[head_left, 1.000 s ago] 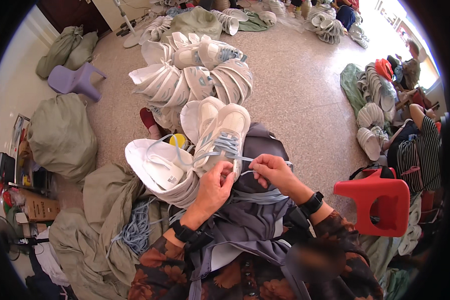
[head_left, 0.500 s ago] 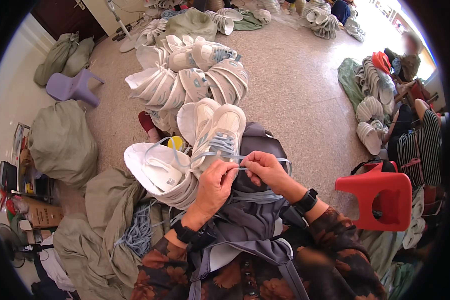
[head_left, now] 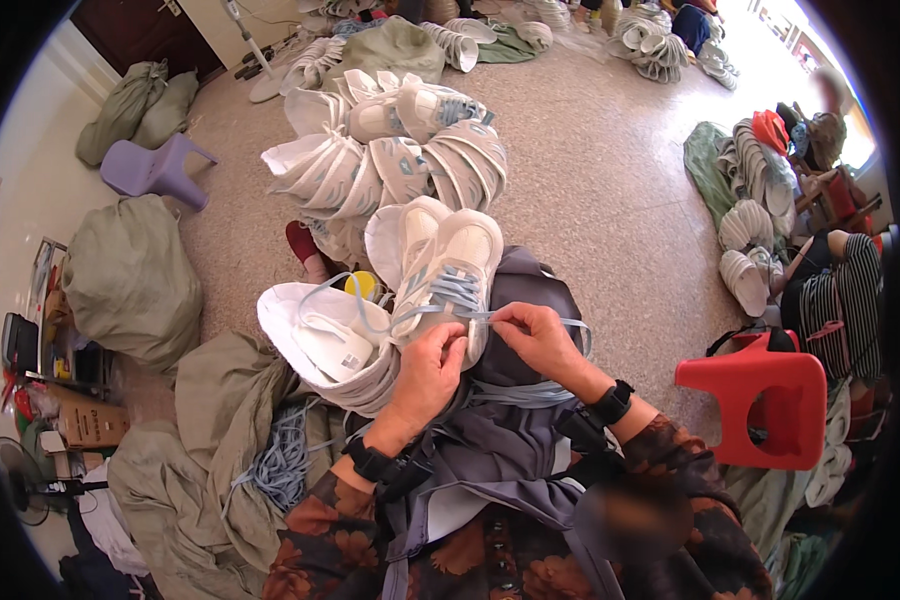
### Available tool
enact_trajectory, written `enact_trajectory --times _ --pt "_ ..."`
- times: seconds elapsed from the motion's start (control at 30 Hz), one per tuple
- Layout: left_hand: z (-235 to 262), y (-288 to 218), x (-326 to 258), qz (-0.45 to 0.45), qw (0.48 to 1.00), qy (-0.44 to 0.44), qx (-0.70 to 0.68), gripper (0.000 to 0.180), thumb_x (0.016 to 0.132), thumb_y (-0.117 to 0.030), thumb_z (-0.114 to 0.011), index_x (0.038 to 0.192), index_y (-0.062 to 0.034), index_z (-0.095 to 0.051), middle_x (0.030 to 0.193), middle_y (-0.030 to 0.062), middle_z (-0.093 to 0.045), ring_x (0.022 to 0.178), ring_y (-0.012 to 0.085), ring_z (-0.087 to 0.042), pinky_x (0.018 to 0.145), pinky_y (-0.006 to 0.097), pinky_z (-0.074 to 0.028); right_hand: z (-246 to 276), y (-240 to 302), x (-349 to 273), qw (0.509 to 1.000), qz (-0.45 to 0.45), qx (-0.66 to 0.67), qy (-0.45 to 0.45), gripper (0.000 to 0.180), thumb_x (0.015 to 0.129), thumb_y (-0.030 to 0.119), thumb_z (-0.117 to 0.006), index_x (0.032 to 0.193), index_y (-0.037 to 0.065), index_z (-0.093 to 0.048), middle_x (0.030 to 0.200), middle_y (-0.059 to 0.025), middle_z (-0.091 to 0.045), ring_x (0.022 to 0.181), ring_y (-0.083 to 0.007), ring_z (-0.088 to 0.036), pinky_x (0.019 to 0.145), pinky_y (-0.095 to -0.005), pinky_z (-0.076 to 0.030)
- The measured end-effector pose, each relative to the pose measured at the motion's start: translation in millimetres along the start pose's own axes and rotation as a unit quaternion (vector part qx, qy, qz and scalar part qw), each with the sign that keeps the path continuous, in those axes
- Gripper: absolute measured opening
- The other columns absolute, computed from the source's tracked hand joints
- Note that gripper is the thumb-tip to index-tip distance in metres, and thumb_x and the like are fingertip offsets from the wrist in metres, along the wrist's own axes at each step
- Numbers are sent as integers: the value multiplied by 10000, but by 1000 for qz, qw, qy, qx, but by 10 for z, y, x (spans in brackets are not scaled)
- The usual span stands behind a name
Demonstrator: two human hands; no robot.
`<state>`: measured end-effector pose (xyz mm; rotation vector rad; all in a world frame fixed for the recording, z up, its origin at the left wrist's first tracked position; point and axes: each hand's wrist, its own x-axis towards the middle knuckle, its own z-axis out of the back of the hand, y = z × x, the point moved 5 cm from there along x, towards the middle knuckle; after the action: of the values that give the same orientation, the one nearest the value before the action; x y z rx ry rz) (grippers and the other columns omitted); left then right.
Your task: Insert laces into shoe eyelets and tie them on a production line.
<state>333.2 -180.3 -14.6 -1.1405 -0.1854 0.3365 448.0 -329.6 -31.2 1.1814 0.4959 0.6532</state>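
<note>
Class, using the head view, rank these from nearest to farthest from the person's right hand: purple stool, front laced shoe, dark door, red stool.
1. Front laced shoe: just left of the right hand.
2. Red stool: out to the right.
3. Purple stool: far left.
4. Dark door: top left, beyond that stool.

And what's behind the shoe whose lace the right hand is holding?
Another pale shoe sits behind and left of the front shoe, its toe showing; the front shoe covers much of the rest. Farther back are nested shoes, partly hidden.
</note>
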Motion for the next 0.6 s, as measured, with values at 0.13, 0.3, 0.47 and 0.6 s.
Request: enact_trajectory --times 0.13,0.3,0.47,0.6 --pt "-64 -2 32 -30 999 4 -28 256 972 -75 -583 1198 36 -631 1013 210 -704 825 306 -689 719 356 -534 -24 -35 55 999 18 -9 -25 127 945 92 -672 978 -29 -693 796 -16 -683 730 -53 -587 647 -251 -494" --pt "-59 -42 55 -51 999 -6 -12 272 974 -64 -560 1214 48 -623 1074 252 -696 958 393 -691 808 397 -542 -44 38 81 1000 10 -13 -25 115 931 85 -674 961 -26 -684 789 -39 -684 731 -57 -587 650 -268 -501" --pt "-57 -77 60 -71 997 -15 5 263 976 -57 -554 1205 49 -626 1088 261 -691 983 406 -686 821 403 -543 -74 309 94 972 165 -162 -41 71 888 59 -649 903 -9 -636 821 -186 -670 713 -280 -670 639 -355 -514" --pt "-69 -88 76 -94 995 -27 16 257 977 -53 -552 1203 43 -630 1081 254 -693 981 401 -689 817 405 -541 -83 289 119 983 132 -116 -47 72 892 56 -652 922 -1 -621 822 -173 -660 721 -280 -664 645 -367 -514"
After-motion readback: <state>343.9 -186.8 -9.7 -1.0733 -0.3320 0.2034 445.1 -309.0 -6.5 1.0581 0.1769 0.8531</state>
